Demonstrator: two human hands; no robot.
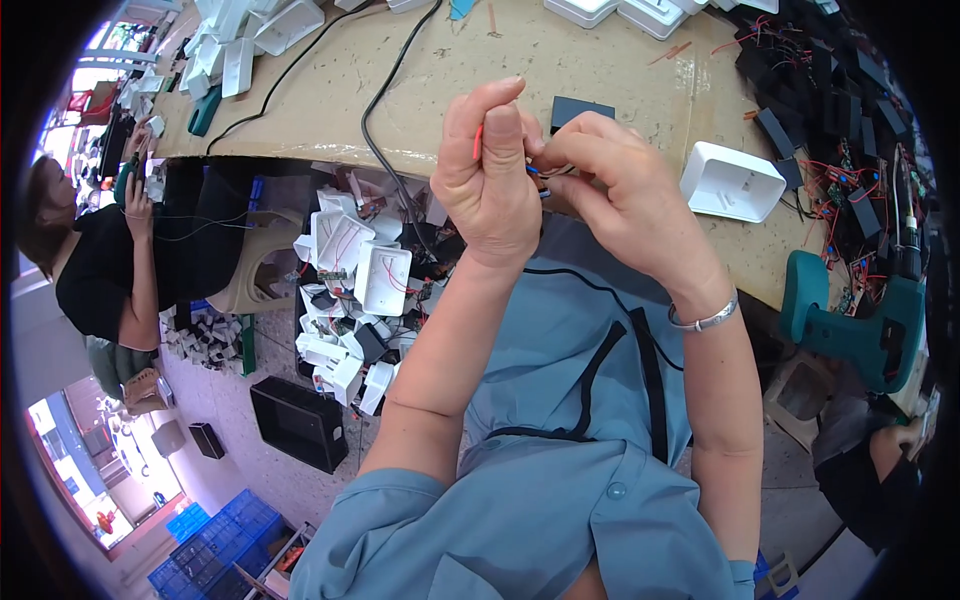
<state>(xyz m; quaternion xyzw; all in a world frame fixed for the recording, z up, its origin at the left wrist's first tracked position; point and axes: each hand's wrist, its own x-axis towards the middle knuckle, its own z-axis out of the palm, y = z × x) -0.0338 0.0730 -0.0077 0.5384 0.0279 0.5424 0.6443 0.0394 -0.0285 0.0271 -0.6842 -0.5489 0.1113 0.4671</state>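
Note:
Both my hands meet above the table's near edge. My left hand (490, 185) is closed, thumb up, and a short red wire (478, 142) shows between its thumb and fingers. Beside it my right hand (630, 185) is closed in a pinch near the left fingertips. Small blue and dark bits (534, 171) show between the two hands; what they belong to is mostly hidden by the fingers. A dark grey rectangular box (583, 110) lies just beyond the hands. To the right stands a white open plastic housing (733, 182) with its hollow side showing.
Black boxes with red wires (850, 120) are heaped at the right, near a teal power drill (860, 325). White housings (385, 280) fill a container below the table's left part. A black cable (375, 100) crosses the table (640, 65). Another person (110, 255) works at the far left.

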